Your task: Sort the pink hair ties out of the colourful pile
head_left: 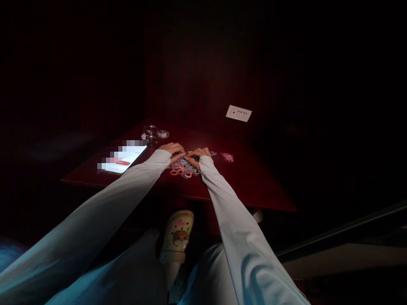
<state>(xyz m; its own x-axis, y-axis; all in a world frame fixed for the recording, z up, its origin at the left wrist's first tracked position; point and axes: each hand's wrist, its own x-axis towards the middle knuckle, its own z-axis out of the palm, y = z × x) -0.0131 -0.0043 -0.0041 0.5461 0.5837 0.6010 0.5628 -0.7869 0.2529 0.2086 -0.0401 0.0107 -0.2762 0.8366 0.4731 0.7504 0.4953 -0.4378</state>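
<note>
A loose pile of small coloured hair ties (184, 169), in pink, pale blue and other shades, lies on the dark red table (244, 182). My left hand (173, 149) reaches over its far left side with the fingers bent down and closed. Close beside it, my right hand (199, 156) is pinched over the right side. The fingertips of both hands nearly meet at some purple hair ties; the exact grip is too small to make out. Just right of my right hand sits a small purple bunch (213, 153), and farther right a pink bunch of hair ties (227, 157).
A phone (127, 157) with a lit screen lies on the left of the table. Behind it stand a clear jar (150, 130) and a round lid (163, 134). A socket plate (239, 113) is on the back wall. Below the table edge shows a clog (176, 237).
</note>
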